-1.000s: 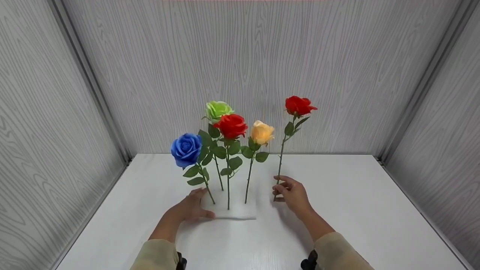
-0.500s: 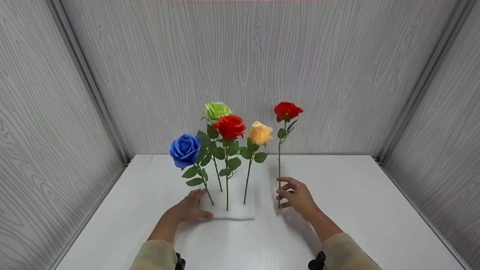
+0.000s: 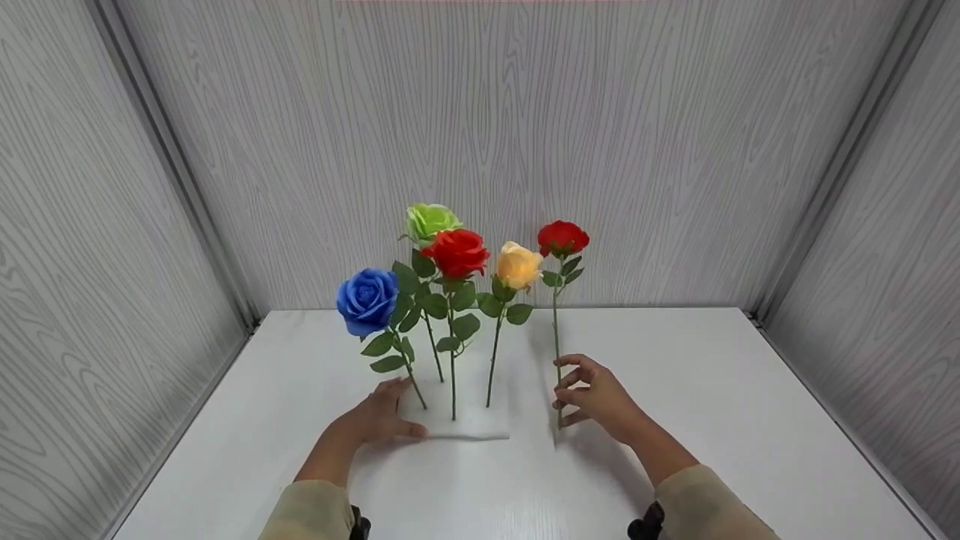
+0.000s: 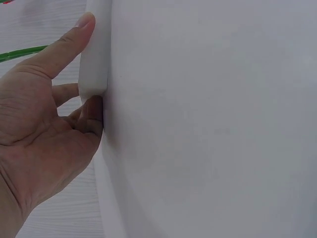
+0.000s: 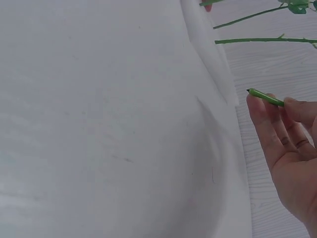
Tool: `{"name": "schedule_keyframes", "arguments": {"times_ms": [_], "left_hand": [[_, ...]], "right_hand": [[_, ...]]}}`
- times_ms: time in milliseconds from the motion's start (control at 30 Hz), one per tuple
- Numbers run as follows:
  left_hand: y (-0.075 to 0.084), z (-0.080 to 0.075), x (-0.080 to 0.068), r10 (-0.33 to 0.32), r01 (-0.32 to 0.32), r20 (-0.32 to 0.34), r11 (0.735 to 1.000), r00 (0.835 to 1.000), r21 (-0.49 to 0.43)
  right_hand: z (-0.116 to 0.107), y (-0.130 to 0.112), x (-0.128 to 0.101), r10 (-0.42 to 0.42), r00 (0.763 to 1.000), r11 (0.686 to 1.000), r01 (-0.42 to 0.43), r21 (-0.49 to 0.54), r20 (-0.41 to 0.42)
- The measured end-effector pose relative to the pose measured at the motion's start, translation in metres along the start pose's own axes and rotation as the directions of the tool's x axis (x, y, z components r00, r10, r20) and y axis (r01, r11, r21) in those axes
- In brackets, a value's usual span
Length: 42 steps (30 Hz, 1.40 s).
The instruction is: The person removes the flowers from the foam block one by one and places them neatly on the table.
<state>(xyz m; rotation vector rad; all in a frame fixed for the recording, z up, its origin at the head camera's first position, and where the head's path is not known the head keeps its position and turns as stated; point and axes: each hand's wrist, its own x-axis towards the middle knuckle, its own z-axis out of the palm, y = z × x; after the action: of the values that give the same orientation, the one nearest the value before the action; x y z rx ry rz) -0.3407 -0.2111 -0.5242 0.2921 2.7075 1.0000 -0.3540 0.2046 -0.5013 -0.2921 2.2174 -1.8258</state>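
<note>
From the head view, your right hand (image 3: 596,397) pinches the stem of a red rose (image 3: 562,238), held upright just right of the foam block (image 3: 480,427); its tip is not yet in the foam. Four roses already stand in the block: blue (image 3: 367,300), green (image 3: 431,220), red, yellow (image 3: 517,264). Your left hand (image 3: 379,420) steadies the block on the worktop (image 3: 712,420).

Left wrist: thumb along the block's (image 4: 94,54) edge, fingers (image 4: 67,93) curled at its side.

Right wrist: fingers (image 5: 270,124) narrowed on the stem (image 5: 265,97), just beside the block (image 5: 218,64).
</note>
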Motion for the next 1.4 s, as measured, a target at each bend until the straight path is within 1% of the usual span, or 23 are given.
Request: {"name": "schedule_keyframes", "arguments": {"times_ms": [233, 467, 800, 1033, 1200, 1400], "left_hand": [[0.0, 0.001, 0.002, -0.007, 0.007, -0.003, 1.0, 1.0, -0.005], [0.004, -0.002, -0.001, -0.006, 0.006, -0.003, 1.0, 1.0, 0.0], [0.005, -0.002, -0.003, 0.02, -0.02, -0.01, 1.0, 1.0, 0.006], [0.003, 0.0, -0.002, 0.023, -0.023, -0.006, 1.0, 1.0, -0.013], [0.0, 0.0, 0.0, 0.051, -0.051, -0.015, 0.999, 0.999, 0.001], [-0.002, 0.001, 0.001, 0.055, -0.055, -0.015, 0.998, 0.998, -0.01]], "right_hand": [[-0.005, -0.002, -0.009, 0.022, 0.994, 0.999, -0.025, 0.025, 0.106], [-0.008, 0.001, -0.015, 0.069, 0.987, 0.997, -0.073, 0.023, 0.143], [-0.005, 0.01, -0.018, 0.143, 0.983, 0.99, -0.141, -0.025, 0.117], [0.001, 0.015, -0.02, 0.164, 0.981, 0.985, -0.157, -0.068, 0.106], [0.004, 0.016, -0.02, 0.19, 0.978, 0.979, -0.182, -0.089, 0.084], [0.007, 0.014, -0.022, 0.209, 0.976, 0.975, -0.203, -0.087, 0.065]]}}
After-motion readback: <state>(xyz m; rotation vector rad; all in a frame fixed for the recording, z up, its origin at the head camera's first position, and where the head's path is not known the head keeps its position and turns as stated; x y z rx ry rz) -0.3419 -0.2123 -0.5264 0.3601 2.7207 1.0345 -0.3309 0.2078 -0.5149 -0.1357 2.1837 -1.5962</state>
